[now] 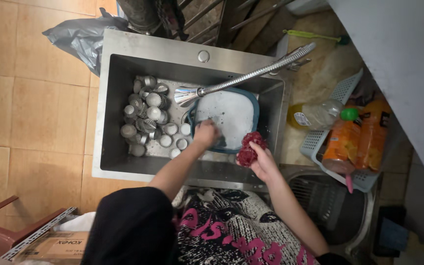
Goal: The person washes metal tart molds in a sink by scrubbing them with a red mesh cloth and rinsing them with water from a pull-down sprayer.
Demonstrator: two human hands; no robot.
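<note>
Dozens of small fluted metal moulds [148, 118] lie heaped on the sink [114, 98] floor, just beyond and to the outer side of my left hand [206, 132]. Over that hand runs the flexible steel faucet hose [251, 76], its spray head [186, 94] hanging just ahead of my knuckles (nothing else crosses the reach). Well off past my right hand [263, 164] stands a white plastic basket [320, 142] with an orange bottle [342, 142] and a clear bottle [320, 115].

My left hand presses down into the blue-rimmed basin [231, 115] of soapy water; its fingers are curled, though I cannot tell whether they grip anything. My right hand is closed around a dark red scrubber [250, 148], held at the basin's near edge, just beside the left hand.
</note>
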